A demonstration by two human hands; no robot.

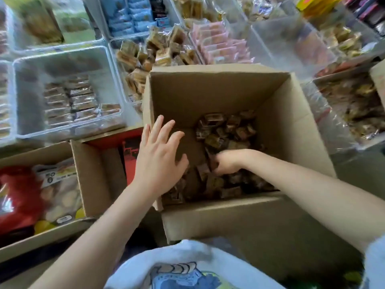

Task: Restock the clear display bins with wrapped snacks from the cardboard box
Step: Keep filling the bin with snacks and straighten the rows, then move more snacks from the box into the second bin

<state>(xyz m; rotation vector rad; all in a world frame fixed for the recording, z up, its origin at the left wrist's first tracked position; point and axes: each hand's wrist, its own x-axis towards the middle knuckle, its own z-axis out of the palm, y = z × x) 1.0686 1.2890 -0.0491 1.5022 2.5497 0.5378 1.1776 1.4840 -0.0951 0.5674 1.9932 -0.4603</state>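
Down inside the cardboard box (218, 92), I see my right hand (226, 162) curled among the dark wrapped snacks (226, 130). Its fingers are buried in the pile, closing on a few wrappers at the near side, though I cannot tell how many it holds. More of the snacks lie just beyond the hand, heaped toward the far right corner of the box floor, and others lie under and near the wrist.

My left hand (160, 155) is spread wide with straight fingers, holding nothing, over the left wall of the box, its fingertips over the bare cardboard floor.

The box stands open in the middle, about a quarter full. To the far left sits a clear display bin (68, 92) with a low double row of brown wrapped bars along its bottom. Beyond the box, another clear bin (154, 57) is heaped with tan wrapped cakes, and beside it to the right is a stack of pink packets (220, 44). At the near left, a second open carton (41, 197) holds red and pale bags. My white printed shirt (187, 265) fills the nearest edge.
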